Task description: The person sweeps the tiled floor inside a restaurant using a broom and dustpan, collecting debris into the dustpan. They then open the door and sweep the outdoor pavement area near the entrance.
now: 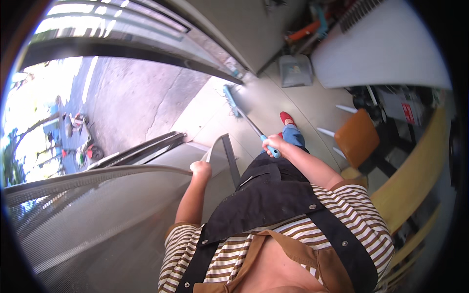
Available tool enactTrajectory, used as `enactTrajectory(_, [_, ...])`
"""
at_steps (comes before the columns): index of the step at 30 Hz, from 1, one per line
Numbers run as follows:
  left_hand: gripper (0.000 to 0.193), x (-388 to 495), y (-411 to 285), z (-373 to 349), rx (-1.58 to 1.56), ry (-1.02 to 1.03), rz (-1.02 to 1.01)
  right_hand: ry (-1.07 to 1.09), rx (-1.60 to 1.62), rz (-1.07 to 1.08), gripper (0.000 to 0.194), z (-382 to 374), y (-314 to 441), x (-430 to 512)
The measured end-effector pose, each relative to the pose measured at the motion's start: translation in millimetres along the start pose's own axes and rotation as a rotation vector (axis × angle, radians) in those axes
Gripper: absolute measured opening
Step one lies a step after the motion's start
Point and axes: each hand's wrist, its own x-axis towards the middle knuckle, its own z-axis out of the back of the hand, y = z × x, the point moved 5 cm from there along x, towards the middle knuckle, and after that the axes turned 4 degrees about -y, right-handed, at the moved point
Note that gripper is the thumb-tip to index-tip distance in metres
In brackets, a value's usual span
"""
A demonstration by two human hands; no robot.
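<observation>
My left hand (pixel 201 170) is closed around the edge of a translucent door curtain (pixel 121 208), which spreads out to the left and lower left. A second strip of curtain (pixel 218 157) with a dark border hangs just beyond that hand. In my right hand (pixel 274 145) is the blue grip of a long-handled floor brush (pixel 254 126) with a grey metal shaft. Its blue bristled head (pixel 231 99) is at the tiled floor (pixel 209 113) near the doorway; whether the bristles touch the tiles is hard to tell.
A grey dustpan (pixel 296 71) lies on the floor ahead. To the right are an orange-seated stool (pixel 357 138) and a white table-like surface (pixel 381 51). A door track (pixel 165 141) borders the doorway at left, with concrete paving (pixel 132 91) and a scooter (pixel 86 146) outside.
</observation>
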Motion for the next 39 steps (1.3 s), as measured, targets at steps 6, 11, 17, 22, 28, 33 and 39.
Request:
enactTrajectory(6, [0.022, -57, 15, -48, -0.224, 0.078, 0.145, -0.019, -0.074, 0.011, 0.007, -41, 24, -10])
enactTrajectory(11, [0.022, -91, 6, -98, -0.479, 0.147, 0.312, -0.024, -0.172, -0.101, 0.007, -71, 40, 41])
enactTrajectory(17, [0.05, -113, 53, -89, -0.727, 0.021, 0.391, 0.141, -0.445, -0.206, 0.008, -84, 99, 97])
enactTrajectory(22, [0.08, -78, 55, -42, -0.902, -0.197, 0.197, 0.154, -1.004, 0.069, 0.013, -119, 100, 75])
enactTrajectory(28, [0.079, -50, 113, 21, -1.108, -0.484, 0.328, 0.193, -1.533, 0.232, 0.018, -157, 84, 81])
enactTrajectory(33, [0.076, -42, 125, 30, -0.984, -0.694, 0.496, 0.286, -1.805, 0.344, 0.027, -181, 78, 64])
enactTrajectory(39, [0.056, -61, 163, 48, -0.84, -0.764, 0.605, 0.382, -1.983, 0.319, 0.025, -219, 82, 73])
